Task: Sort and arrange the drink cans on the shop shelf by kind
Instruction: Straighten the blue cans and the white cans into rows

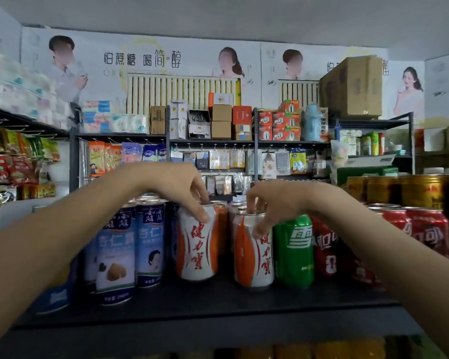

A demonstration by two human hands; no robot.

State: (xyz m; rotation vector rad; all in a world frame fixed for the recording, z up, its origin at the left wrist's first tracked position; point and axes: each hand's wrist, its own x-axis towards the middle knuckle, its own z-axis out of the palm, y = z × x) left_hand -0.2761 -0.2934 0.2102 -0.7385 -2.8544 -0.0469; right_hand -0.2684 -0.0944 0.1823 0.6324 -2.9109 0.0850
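Observation:
Two white-and-orange cans stand on the dark shelf (192, 304). My left hand (174, 185) grips the top rim of the left white-and-orange can (197, 244) from above. My right hand (272, 203) grips the top of the right white-and-orange can (253, 255) the same way. Both cans look upright, with a gap between them. Tall blue-and-white cans (130, 244) stand to the left. A green can (293, 252) stands just right of the right white-and-orange can, then red cola cans (425, 231).
More cans stand behind the front row, partly hidden. Gold cans (399, 190) sit at the back right. The shelf's front strip lies bare below the cans. Across the aisle are racks of snacks, boxes and hanging packets (218, 130). A lower shelf shows blurred yellow goods (322, 351).

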